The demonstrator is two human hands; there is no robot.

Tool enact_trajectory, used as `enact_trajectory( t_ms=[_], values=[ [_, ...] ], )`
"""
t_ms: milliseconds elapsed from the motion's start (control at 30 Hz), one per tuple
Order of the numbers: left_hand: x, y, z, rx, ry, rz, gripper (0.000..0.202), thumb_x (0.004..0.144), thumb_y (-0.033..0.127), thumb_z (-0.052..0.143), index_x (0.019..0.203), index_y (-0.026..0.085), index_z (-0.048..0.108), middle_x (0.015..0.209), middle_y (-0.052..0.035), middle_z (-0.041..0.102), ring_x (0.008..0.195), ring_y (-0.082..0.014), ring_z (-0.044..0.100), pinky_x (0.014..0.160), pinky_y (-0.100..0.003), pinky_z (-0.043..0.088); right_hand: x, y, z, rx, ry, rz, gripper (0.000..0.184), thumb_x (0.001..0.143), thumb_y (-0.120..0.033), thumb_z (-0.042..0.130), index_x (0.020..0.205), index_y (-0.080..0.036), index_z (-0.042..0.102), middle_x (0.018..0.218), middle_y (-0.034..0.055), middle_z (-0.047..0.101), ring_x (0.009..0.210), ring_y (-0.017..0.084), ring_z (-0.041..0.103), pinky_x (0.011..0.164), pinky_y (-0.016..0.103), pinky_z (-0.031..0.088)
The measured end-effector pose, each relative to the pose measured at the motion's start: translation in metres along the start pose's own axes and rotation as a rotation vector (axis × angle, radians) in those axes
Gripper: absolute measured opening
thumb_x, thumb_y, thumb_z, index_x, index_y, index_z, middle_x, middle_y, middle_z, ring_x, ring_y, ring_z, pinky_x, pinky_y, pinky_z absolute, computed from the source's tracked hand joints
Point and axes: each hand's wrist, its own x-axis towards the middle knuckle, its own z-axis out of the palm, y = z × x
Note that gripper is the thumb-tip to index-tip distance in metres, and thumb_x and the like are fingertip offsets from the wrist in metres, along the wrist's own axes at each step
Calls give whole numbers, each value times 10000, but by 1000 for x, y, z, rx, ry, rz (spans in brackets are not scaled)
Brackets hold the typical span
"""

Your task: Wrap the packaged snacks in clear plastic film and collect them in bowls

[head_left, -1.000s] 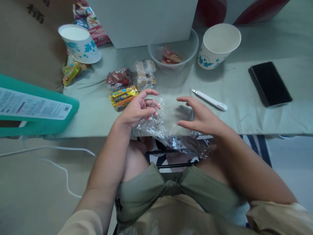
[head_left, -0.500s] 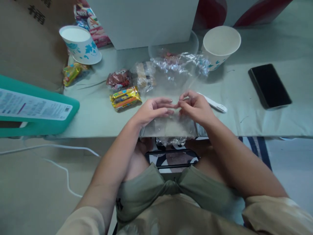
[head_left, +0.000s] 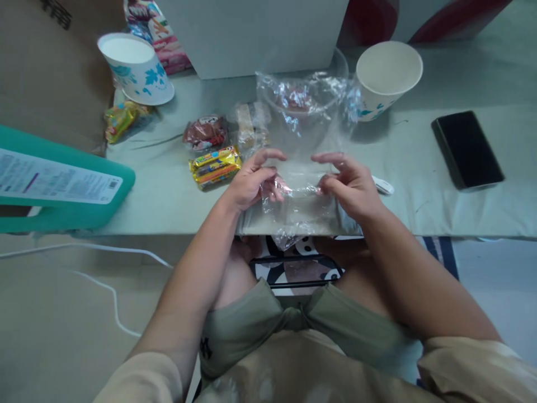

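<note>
A clear plastic bag (head_left: 306, 207) stretches between my two hands at the table's front edge, its near corner hanging over. My left hand (head_left: 258, 182) grips its left side with thumb and lower fingers, the index finger held away. My right hand (head_left: 350, 184) pinches its right side between thumb and curled fingers, the index finger reaching out over it. More clear film (head_left: 302, 134) spreads beyond my hands, in front of a clear plastic bowl (head_left: 342, 70). Reddish bits show through the film. A white-handled tool (head_left: 384, 186) lies partly hidden behind my right hand.
Wrapped snacks lie left of my hands: a yellow packet (head_left: 216, 167), a brown one (head_left: 205, 133) and a pale one (head_left: 249, 124). Paper cups stand at left (head_left: 136, 70) and right (head_left: 388, 78). A black phone (head_left: 467, 148) is far right, a green jug (head_left: 100, 193) far left.
My hands have moved apart from nearly touching, and the plastic bag is now spread between them. The film beyond has opened out and stands up more in front of the bowl.
</note>
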Motion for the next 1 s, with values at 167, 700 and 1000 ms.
enact_trajectory(
  t_ms=[167, 700, 1000],
  values=[
    [-1, -1, -7, -62, -84, 84, 211, 758, 337, 663, 915, 208, 721, 764, -45, 766, 614, -203, 744, 565, -320, 575, 2, 3, 2, -53, 118, -125, 147, 705, -204, 539, 612, -236, 649, 1181, 64, 716, 1216, 282, 654, 797, 403, 584],
    [2, -10, -10, 418, 46, 474, 233, 727, 299, 741, 919, 173, 773, 970, -61, 787, 769, -139, 663, 724, -271, 518, 6, 30, -11, -219, 129, -199, 609, 841, -551, 713, 1376, -324, 530, 1522, 97, 498, 1399, 304, 526, 1158, 527, 455],
    [3, -17, -13, -308, -269, 356, 800, 610, 497, 937, 1310, 308, 599, 981, -29, 764, 773, -163, 712, 705, -288, 565, 11, 10, 6, 171, -96, 19, 724, 704, -576, 855, 1296, -287, 554, 983, 32, 697, 912, 231, 691, 846, 418, 581]
  ],
)
